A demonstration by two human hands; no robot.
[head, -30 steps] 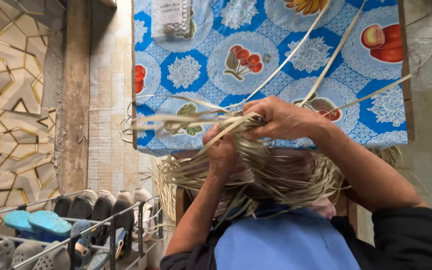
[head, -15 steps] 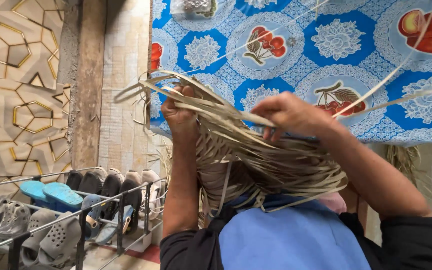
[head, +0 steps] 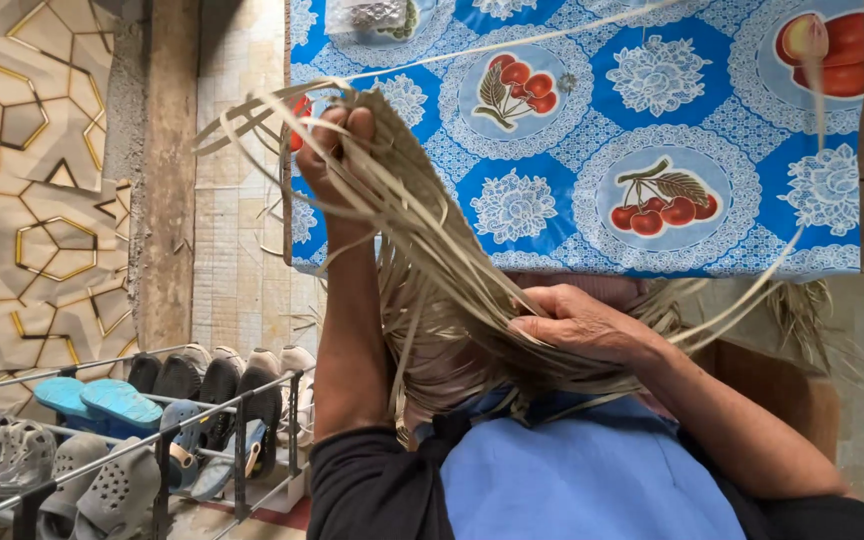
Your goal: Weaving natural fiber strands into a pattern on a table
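Straw strands (head: 432, 270) are gripped in a closed left hand (head: 337, 150) raised high; lower down they are pinched by the right hand (head: 577, 325), fingers curled.

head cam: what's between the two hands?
Head view: pale straw strips span the gap, gripped by the raised left hand and running down under the right hand.

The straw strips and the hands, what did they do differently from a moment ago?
The left hand has lifted up and away, pulling a bunch of the straw strips with it, so the two hands are now apart. The right hand dropped lower and presses on the strips near the lap. Both hands keep their hold. The blue fruit-patterned tablecloth and the shoe rack look unchanged.
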